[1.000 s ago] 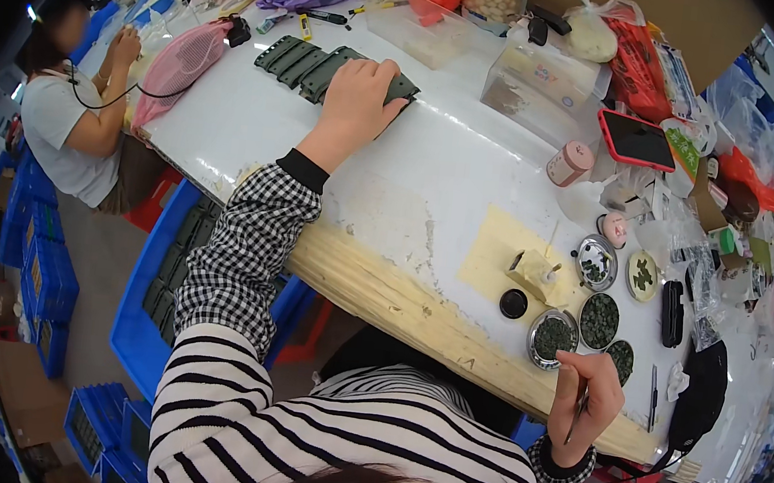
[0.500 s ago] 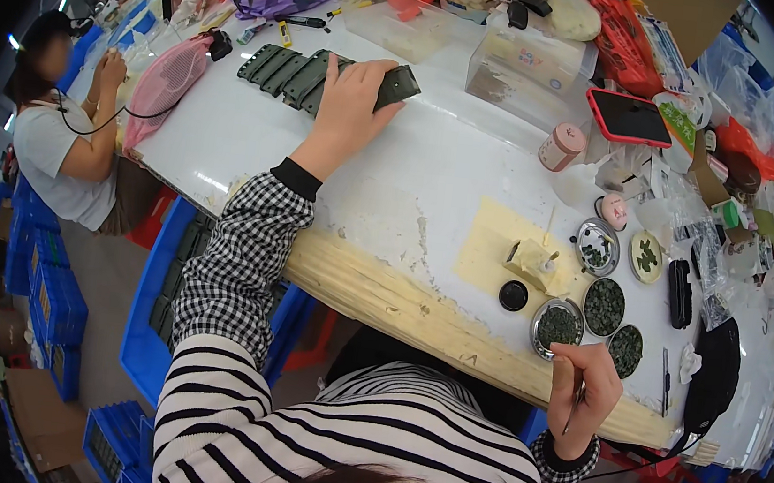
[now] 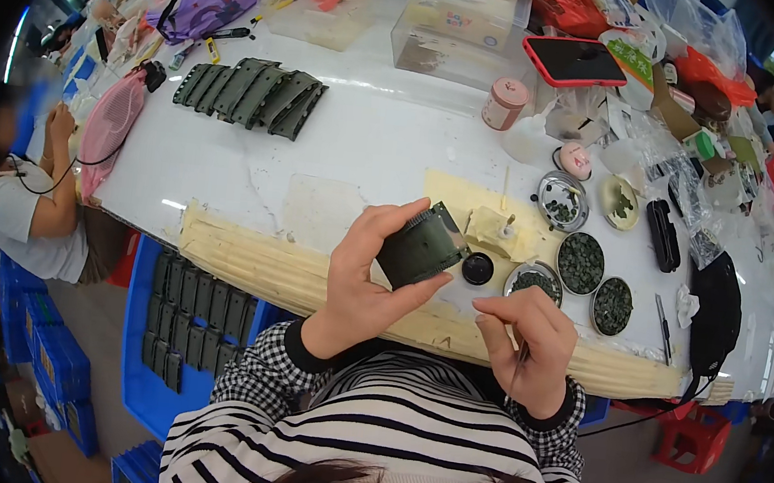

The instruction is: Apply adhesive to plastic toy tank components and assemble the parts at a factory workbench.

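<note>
Clasping a green part (image 3: 416, 252), the left hand (image 3: 358, 284) faces the right hand (image 3: 539, 342), curled round a slim tool (image 3: 521, 354).

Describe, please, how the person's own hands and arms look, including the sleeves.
The left hand and the right hand are both without gloves. Black-and-white checked oversleeves end in plain black cuffs; above them, the long-sleeved top is white with black stripes.
</note>
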The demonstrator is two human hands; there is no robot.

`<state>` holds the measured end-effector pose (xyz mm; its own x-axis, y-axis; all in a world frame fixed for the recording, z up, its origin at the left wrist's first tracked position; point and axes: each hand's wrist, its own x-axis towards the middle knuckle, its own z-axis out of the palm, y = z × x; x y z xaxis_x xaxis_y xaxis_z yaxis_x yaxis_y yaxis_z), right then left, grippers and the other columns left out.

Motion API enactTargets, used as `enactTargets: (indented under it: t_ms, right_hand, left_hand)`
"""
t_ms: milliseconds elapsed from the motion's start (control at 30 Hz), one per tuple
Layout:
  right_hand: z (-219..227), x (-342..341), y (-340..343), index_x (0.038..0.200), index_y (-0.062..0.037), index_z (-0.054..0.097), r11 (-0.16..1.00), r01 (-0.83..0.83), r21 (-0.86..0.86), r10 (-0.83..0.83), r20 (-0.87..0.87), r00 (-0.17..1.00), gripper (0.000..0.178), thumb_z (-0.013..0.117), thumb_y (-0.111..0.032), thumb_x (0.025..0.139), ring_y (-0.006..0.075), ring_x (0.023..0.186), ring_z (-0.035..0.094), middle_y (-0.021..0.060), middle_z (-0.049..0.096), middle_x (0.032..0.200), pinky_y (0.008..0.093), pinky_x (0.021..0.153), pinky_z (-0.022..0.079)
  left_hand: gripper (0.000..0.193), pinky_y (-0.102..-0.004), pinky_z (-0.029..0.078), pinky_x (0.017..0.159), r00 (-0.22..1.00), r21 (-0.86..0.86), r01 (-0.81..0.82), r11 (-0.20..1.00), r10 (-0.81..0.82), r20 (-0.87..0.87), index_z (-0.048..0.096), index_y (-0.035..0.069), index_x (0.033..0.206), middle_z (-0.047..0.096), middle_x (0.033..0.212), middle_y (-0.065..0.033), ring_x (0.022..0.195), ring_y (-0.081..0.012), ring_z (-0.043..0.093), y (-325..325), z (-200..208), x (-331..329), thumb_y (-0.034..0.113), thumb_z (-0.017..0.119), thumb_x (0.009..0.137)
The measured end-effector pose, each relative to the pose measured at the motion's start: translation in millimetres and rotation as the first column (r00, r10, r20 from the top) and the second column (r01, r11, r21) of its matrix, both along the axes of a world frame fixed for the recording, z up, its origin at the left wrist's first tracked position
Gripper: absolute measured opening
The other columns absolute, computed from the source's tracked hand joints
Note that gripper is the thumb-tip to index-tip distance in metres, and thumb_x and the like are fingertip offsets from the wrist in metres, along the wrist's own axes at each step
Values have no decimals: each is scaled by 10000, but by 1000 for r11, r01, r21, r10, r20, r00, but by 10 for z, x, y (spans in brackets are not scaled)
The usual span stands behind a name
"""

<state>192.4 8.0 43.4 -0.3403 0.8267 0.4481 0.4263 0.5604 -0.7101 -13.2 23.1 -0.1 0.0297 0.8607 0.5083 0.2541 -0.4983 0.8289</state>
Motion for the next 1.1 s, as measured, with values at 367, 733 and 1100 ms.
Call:
enactTargets:
  t_ms: [367, 733, 1100]
  right_hand:
    - [-224, -19, -1, 1129, -11, 617, 991, 61, -116, -79, -150, 985, 447, 795, -85, 726, 93, 528, 494, 72, 685, 849, 223, 511, 433]
    - [-211, -11, -25, 1093, 8, 615, 975, 41, -217, -76, -156, 985, 395, 784, -72, 744, 77, 494, 466, 59, 665, 754, 213, 484, 414]
    - [-296, 74, -83, 1081, 14, 618, 941, -39, -335, -56, -268, 962, 381, 777, -76, 746, 36, 502, 424, 13, 634, 730, 188, 482, 373]
  left_hand:
    - [669, -300, 507, 772, 999, 83, 24, 996, -20, -47, 569, -1, 1257, 603, 1080, -137, 938, -235, 604, -107, -71, 270, 2, 783, 623]
    - [664, -285, 526, 721, 992, 146, -10, 989, 29, -126, 570, -16, 1258, 591, 1065, -149, 887, -224, 624, -122, -41, 293, -4, 796, 634]
    - [659, -322, 528, 735, 993, 96, 43, 994, -31, -117, 578, -30, 1230, 626, 1039, -176, 871, -272, 638, -207, -58, 320, 29, 813, 617]
